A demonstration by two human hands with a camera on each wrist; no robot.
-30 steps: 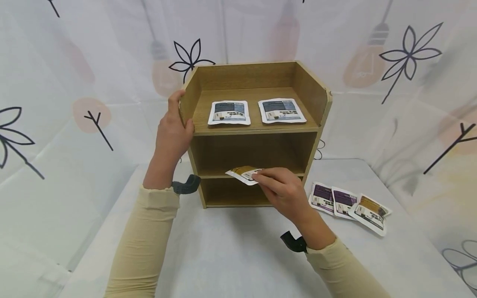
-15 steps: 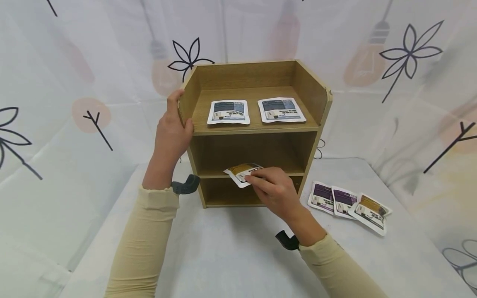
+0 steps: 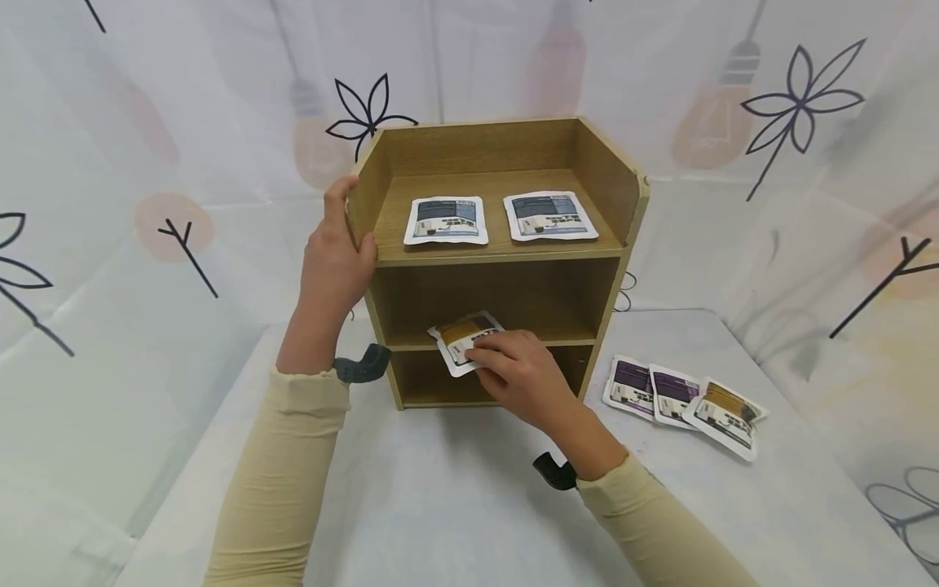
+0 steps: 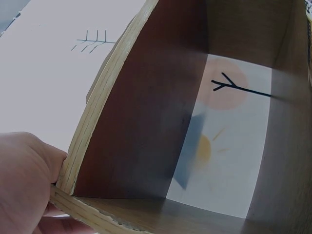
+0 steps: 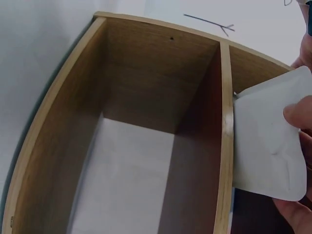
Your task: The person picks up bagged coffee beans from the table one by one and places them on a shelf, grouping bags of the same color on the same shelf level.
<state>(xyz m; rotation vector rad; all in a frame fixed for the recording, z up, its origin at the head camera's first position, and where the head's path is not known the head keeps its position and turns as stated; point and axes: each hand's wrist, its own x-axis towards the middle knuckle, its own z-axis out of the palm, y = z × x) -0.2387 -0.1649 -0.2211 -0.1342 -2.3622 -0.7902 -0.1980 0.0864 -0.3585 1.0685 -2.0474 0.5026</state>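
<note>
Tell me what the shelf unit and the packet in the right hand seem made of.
Shelf unit: wood or wood-look board, smooth with a low sheen; grain-like streaks show, though solid wood is not certain.
Packet: probably plastic film or foil laminate; its white back looks matte and slightly creased.

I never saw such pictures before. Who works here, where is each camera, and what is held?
There is no machine, only a person working. The wide view comes from a camera on the head, the close views from one on each wrist. The bare left hand grips the side of a wooden shelf unit; the right hand holds a yellow-printed packet near the middle compartment. On the top shelf lie two blue-printed packets; on the table lie purple-printed packets and another yellow-printed one.
</note>
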